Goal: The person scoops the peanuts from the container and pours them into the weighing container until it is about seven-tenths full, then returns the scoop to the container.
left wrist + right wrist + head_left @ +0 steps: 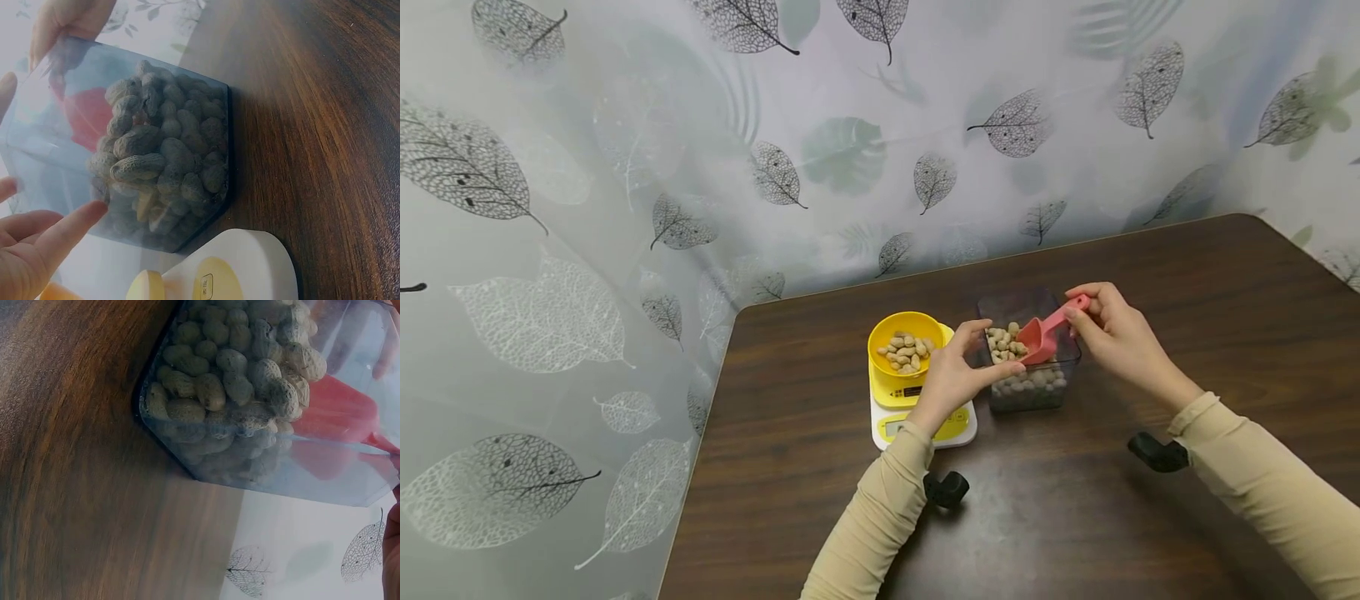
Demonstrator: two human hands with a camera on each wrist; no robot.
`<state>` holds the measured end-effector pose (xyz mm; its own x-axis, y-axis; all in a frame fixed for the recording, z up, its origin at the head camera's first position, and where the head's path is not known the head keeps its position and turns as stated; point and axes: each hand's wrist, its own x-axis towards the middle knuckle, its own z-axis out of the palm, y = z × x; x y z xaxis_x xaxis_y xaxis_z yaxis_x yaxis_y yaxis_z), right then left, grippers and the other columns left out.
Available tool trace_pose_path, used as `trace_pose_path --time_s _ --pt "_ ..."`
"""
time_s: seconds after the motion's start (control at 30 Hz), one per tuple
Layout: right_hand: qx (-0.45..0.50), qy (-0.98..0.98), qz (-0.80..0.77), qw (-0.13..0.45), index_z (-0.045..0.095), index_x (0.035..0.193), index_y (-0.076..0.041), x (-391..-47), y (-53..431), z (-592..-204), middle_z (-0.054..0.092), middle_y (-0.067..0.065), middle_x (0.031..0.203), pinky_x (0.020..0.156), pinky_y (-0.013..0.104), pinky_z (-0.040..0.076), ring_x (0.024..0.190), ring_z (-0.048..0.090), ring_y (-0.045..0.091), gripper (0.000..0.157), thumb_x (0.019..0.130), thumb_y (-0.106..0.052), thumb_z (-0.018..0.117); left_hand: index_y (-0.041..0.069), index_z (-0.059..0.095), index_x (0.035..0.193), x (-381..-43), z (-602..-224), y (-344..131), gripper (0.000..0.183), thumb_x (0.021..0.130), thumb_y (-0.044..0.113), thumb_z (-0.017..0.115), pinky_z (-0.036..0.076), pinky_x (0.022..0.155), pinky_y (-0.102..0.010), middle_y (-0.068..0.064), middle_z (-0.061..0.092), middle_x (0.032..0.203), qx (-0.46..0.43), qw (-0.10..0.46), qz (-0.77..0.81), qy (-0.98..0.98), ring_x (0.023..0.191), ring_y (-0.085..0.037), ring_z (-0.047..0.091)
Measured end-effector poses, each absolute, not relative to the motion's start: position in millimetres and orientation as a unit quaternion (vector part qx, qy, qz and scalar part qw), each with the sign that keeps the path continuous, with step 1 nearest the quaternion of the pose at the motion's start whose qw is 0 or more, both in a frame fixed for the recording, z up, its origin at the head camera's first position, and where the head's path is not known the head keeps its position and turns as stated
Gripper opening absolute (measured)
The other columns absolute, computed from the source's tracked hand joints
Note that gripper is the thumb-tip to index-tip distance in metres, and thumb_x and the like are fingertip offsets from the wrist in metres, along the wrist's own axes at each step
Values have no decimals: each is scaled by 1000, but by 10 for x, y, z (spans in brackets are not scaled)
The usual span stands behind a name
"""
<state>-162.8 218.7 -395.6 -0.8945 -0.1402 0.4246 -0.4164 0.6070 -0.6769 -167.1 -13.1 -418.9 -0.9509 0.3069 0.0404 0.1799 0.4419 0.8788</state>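
The right hand is closed around the handle of a pink plastic scoop, thumb and fingers pinching it near the end. The scoop tilts down into a clear, smoky plastic box, its bowl against the unshelled tan peanuts inside. The left hand is spread wide, thumb and forefinger well apart, fingertips touching the box's left side and near rim. Just left of the box, a white-and-yellow kitchen scale bears a round yellow bowl with more peanuts, on the dark brown wood-grain table
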Motion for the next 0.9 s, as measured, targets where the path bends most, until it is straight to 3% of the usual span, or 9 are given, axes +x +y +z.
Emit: trace_pose_path --time_s 0.17,0.4,0.8,0.9 --pt "147 -880 422 162 46 120 -1 -1604 2196 -3939 57 -2 78 47 22 37 61 48 5 28 96 -15 50 44 42 131 -1673 -4193 -130 68 72 54 73 46 99 -40 4 46 143 142 64 512 845 126 -15 51" --pt "147 -876 434 149 45 122 -1 -1592 2171 -3986 54 9 79 47 23 34 57 41 7 28 97 -16 47 44 43 131 -1677 -4194 -124 66 73 53 73 45 100 -41 6 46 142 142 65 511 846 127 -16 50" --pt "111 -890 423 126 50 118 -5 -1686 2177 -3932 53 2 67 42 26 30 48 36 10 32 96 -27 51 43 44 131 -1670 -4161 -118 65 74 48 74 46 99 -38 5 46 143 135 59 503 852 124 -16 52" --pt "93 -892 424 128 51 117 -4 -1703 2170 -3934 57 -5 67 42 27 30 48 36 10 33 95 -29 53 43 44 132 -1669 -4159 -116 65 74 48 74 45 100 -38 4 45 143 135 62 503 851 126 -17 51"
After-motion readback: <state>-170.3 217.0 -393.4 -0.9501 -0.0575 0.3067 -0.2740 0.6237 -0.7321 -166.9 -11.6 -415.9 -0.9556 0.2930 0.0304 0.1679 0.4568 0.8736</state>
